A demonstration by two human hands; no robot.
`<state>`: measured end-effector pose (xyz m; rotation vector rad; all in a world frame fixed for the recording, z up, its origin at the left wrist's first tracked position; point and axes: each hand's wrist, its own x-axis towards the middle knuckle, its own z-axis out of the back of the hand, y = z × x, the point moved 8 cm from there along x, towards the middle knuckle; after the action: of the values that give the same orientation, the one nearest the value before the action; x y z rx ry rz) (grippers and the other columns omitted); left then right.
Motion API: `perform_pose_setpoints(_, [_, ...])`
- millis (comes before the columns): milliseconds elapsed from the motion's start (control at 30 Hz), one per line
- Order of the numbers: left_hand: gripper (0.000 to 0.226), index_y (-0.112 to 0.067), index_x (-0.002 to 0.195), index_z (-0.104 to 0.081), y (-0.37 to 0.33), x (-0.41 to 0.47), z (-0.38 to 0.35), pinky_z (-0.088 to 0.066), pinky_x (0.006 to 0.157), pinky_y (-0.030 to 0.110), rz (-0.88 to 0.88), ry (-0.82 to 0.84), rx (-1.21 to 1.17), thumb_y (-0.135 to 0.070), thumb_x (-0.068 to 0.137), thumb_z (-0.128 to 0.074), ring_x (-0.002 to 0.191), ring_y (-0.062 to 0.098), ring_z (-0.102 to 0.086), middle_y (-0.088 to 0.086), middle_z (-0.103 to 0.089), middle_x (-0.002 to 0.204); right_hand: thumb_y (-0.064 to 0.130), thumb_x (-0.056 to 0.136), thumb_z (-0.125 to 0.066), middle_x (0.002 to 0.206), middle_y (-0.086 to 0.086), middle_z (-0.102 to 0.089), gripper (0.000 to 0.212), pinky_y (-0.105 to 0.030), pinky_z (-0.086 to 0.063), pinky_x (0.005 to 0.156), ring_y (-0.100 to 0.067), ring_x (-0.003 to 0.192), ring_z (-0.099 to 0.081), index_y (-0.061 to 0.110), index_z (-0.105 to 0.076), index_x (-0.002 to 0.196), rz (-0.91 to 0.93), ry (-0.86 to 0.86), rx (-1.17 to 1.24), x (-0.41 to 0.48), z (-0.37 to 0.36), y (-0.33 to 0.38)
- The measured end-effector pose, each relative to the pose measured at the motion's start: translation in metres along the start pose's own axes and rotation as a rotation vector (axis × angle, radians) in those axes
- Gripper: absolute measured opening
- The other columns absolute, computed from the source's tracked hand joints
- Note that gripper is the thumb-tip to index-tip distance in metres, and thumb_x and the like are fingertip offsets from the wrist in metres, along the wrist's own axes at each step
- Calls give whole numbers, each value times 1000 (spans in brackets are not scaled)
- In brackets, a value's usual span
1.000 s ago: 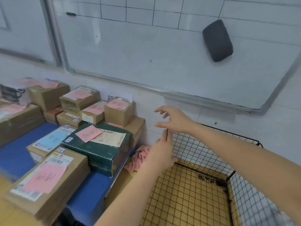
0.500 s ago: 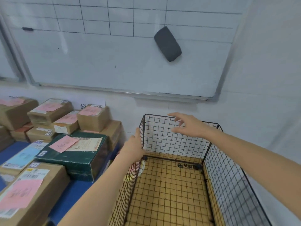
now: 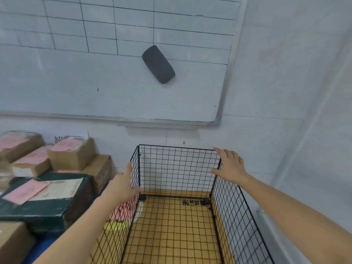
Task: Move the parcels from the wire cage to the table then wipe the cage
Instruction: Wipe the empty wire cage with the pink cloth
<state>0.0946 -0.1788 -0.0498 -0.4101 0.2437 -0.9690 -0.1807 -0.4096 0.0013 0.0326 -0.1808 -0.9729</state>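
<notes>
**Q:** What is the state of the left hand?
**A:** The left hand (image 3: 122,185) lies flat against the outside of the left panel of the cage (image 3: 177,168). The fingers are straight and point up along the wire. The thumb sits at the panel's far edge. It grips nothing.

**Q:** And the right hand?
**A:** The right hand (image 3: 231,166) rests on the cage's far right top corner. The fingers are spread and relaxed, with the fingertips on the rear rim. It is not closed round the wire.

**Q:** Where is the cage?
**A:** It stands against the white wall, below the right end of the whiteboard (image 3: 114,82) and just beside the table (image 3: 44,244). A yellow-brown surface shows through its grid floor.

**Q:** Where are the parcels?
**A:** The parcels (image 3: 70,153) are on the table, left of the cage. Brown boxes with pink notes sit by the wall. A green box (image 3: 43,204) with a pink note lies in front of them.

**Q:** What else is there?
**A:** A pink cloth (image 3: 124,210) lies low between cage and table, seen through the left panel. A dark eraser (image 3: 158,67) sits tilted on the whiteboard.
</notes>
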Motion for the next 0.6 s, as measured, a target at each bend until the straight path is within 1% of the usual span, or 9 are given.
perform_pose_setpoints(67, [105, -26, 152, 10, 4, 4, 0, -56, 80, 36, 10, 14, -5, -53, 82, -64, 84, 22, -66, 18, -61, 119, 43, 83, -70, 156, -14, -18, 98, -50, -25, 112, -36, 142, -20, 33, -1, 152, -104, 100, 116, -7, -17, -16])
perform_pose_setpoints(133, [105, -29, 151, 9, 6, 7, -1, -55, 85, 38, 12, 31, -23, -57, 81, -64, 85, 20, -67, 18, -63, 116, 24, 83, -73, 154, -18, -23, 102, -43, -35, 106, -35, 135, -36, 30, 1, 152, -127, 206, 357, -16, -32, -20])
perform_pose_setpoints(200, [106, -30, 151, 8, 6, 10, 0, -54, 89, 39, 18, 44, -91, -55, 80, -66, 89, 21, -68, 17, -64, 115, 11, 86, -70, 150, -20, -33, 100, -29, -45, 88, -23, 104, -60, 25, 1, 153, -121, 230, 494, -22, -35, -21])
perform_pose_setpoints(267, [108, -30, 152, 6, 5, 9, 0, -48, 98, 40, 27, 51, -167, -49, 79, -71, 108, 26, -63, 19, -58, 127, 4, 86, -68, 142, -19, -43, 98, -20, -46, 66, -8, 67, -57, 24, 2, 153, -143, 213, 542, -22, -36, -24])
perform_pose_setpoints(300, [109, -29, 152, 5, 4, 9, 0, -44, 102, 42, 31, 57, -193, -46, 78, -73, 116, 28, -58, 19, -53, 134, 0, 85, -67, 137, -18, -47, 99, -19, -45, 58, -6, 61, -54, 24, 2, 153, -156, 203, 563, -21, -36, -25])
perform_pose_setpoints(367, [112, -30, 152, 5, 3, 7, -1, -43, 103, 42, 31, 70, -219, -42, 76, -76, 117, 28, -56, 19, -51, 135, -3, 84, -66, 127, -14, -49, 101, -20, -47, 49, -8, 58, -56, 24, 1, 153, -179, 189, 592, -20, -37, -25])
perform_pose_setpoints(467, [115, -34, 152, 5, 3, 5, -1, -51, 94, 41, 36, 83, -277, -34, 74, -80, 99, 25, -63, 17, -55, 126, -4, 83, -67, 135, -18, -45, 99, -23, -52, 48, -14, 60, -60, 25, -3, 153, -195, 186, 603, -19, -39, -25])
perform_pose_setpoints(533, [116, -37, 151, 5, 3, 5, -1, -57, 81, 37, 47, 92, -307, -28, 73, -81, 82, 19, -65, 14, -55, 120, -3, 83, -68, 145, -19, -36, 95, -21, -52, 49, -23, 78, -65, 27, -10, 153, -207, 196, 618, -18, -43, -27])
perform_pose_setpoints(600, [117, -38, 150, 6, 3, 3, -2, -58, 75, 32, 58, 104, -320, -25, 73, -81, 75, 16, -66, 10, -58, 112, -1, 83, -69, 150, -20, -29, 92, -18, -51, 49, -34, 98, -63, 28, -15, 152, -221, 215, 647, -18, -45, -28])
